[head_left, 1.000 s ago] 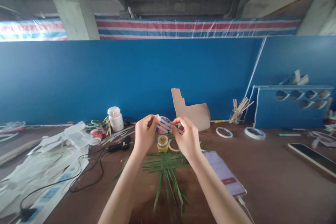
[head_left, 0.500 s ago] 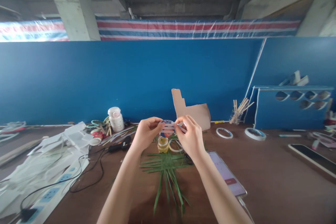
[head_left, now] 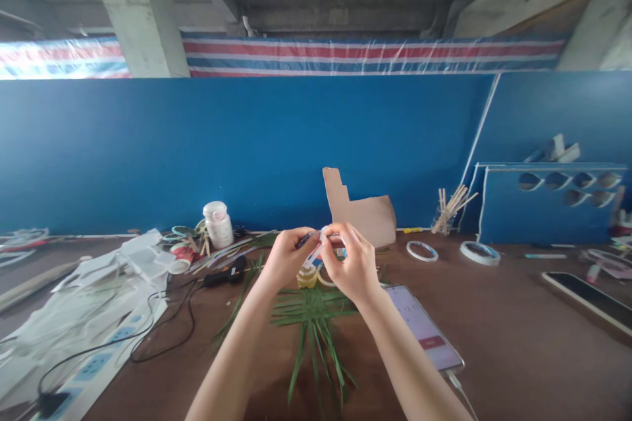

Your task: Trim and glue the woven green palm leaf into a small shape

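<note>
Both my hands meet above the table's middle, pinching a small striped roll of tape [head_left: 316,256] whose blue, white and red surface is mostly hidden by my fingers. My left hand [head_left: 286,260] grips its left side, and my right hand [head_left: 348,263] pinches its right side. Directly below them stands a small yellow jar [head_left: 306,277], partly hidden behind my hands. Nearer me lies a woven green palm-leaf piece [head_left: 313,309] with long loose strands.
A phone [head_left: 424,322] lies right of the leaves, with a cable running forward. Behind stand a cardboard cutout [head_left: 363,210] and a white jar [head_left: 218,225]. To the left are a black glue gun [head_left: 224,276], a power strip [head_left: 93,368] and white plastic sheets [head_left: 83,296].
My hands have come lower and closer together. The striped roll has turned and now shows much less of its round face between my fingers.
</note>
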`<state>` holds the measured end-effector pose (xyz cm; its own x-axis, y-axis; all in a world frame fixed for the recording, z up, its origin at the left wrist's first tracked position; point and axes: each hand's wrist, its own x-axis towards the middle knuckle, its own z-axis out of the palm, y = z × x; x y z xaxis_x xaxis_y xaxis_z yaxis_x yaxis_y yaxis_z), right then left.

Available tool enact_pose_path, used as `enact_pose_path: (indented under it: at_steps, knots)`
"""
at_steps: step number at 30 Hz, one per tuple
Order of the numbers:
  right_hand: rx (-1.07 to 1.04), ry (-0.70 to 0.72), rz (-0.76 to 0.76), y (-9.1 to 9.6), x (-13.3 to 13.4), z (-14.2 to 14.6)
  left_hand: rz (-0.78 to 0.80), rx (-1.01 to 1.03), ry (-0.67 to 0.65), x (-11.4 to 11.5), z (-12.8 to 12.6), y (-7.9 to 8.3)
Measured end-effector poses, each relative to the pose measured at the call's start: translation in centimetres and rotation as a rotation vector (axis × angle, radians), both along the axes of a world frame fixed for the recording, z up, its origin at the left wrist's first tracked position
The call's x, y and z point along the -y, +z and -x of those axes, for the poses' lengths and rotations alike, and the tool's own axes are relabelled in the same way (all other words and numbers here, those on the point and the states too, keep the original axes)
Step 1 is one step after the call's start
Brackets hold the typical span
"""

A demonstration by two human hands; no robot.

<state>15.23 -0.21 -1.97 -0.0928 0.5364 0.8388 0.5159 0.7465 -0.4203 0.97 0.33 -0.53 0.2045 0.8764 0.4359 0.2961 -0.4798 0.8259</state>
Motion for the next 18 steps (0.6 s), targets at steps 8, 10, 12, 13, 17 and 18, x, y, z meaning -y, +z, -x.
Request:
enact_pose_path:
  at_steps: [8,10,12,13,17,18]
  knots:
    - [-0.085,0.174,0.090,0.6,0.3,-0.5,0.072,0.096,-0.147,0.8,0.0,0.7]
    - [-0.106,0.218,0.138,0.8,0.4,-0.6,0.068,0.075,-0.153,0.7,0.1,0.6]
    - [-0.116,0.216,0.151,0.9,0.4,-0.7,0.055,0.054,-0.161,0.5,0.1,0.4]
    - [-0.117,0.194,0.140,0.9,0.5,-0.7,0.045,0.046,-0.164,0.4,0.1,0.3]
    - [-0.105,0.040,0.034,1.2,1.0,-0.9,-0.009,0.015,-0.158,0.2,0.0,0.1]
    - [-0.104,0.004,0.006,1.4,1.1,-1.1,-0.025,0.004,-0.143,0.2,0.1,0.1]
